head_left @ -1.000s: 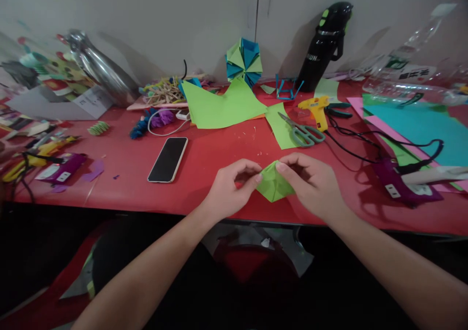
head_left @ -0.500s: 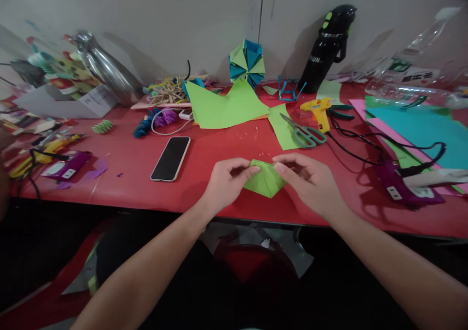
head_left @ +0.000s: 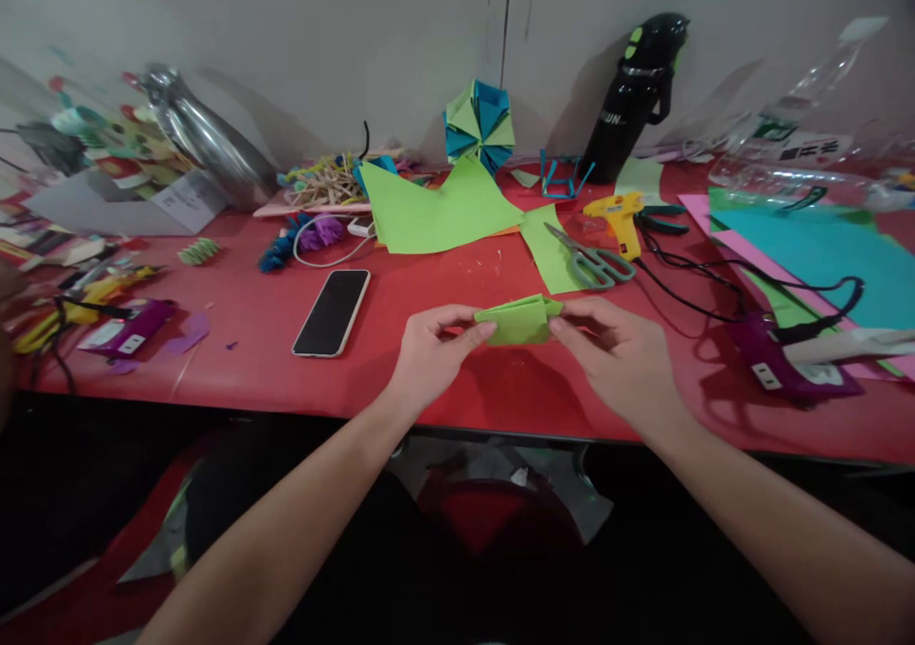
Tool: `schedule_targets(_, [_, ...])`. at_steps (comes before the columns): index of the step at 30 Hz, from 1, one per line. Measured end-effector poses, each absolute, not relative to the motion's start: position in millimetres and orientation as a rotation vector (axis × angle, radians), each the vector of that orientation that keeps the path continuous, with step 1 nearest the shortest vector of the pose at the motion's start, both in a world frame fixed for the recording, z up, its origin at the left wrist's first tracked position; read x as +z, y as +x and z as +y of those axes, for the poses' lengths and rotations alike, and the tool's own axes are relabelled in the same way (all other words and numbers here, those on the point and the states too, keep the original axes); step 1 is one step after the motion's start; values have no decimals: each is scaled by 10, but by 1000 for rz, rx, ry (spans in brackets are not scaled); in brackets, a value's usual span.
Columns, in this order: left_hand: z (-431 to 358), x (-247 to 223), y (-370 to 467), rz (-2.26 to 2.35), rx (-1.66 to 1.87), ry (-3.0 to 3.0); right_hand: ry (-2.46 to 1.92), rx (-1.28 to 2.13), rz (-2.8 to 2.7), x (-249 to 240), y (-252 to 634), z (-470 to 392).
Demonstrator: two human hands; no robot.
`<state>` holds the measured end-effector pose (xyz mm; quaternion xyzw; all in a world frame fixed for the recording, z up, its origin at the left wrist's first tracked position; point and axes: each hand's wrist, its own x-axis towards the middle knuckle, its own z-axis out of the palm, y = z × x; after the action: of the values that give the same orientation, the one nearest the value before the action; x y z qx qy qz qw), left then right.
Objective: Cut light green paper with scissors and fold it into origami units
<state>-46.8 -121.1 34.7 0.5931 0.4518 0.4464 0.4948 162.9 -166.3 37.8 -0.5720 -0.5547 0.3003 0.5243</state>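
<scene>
I hold a small folded piece of green paper [head_left: 519, 321] between both hands, a little above the red table [head_left: 443, 292]. My left hand [head_left: 429, 354] pinches its left end with thumb and fingers. My right hand [head_left: 621, 359] pinches its right end. The piece is flattened into a narrow strip shape, with its layered upper edge towards me.
A black phone [head_left: 332, 311] lies to the left. Behind are green paper sheets [head_left: 439, 209], scissors [head_left: 593, 262], a yellow glue gun [head_left: 620, 216] with a black cord, a green-and-blue paper ball [head_left: 479, 123], a black bottle [head_left: 633, 92] and coloured sheets [head_left: 822, 245] at right.
The green piece has gone from a diamond-like shape lying near the table to a flatter strip lifted between my fingertips. Both hands turned it and rose slightly.
</scene>
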Motion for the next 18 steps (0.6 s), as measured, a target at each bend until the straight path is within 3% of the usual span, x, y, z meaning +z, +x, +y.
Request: schedule_targets(18, [-1278, 431, -444, 1114, 1210, 1710, -1266, 573, -1471, 400, 1625, -1713])
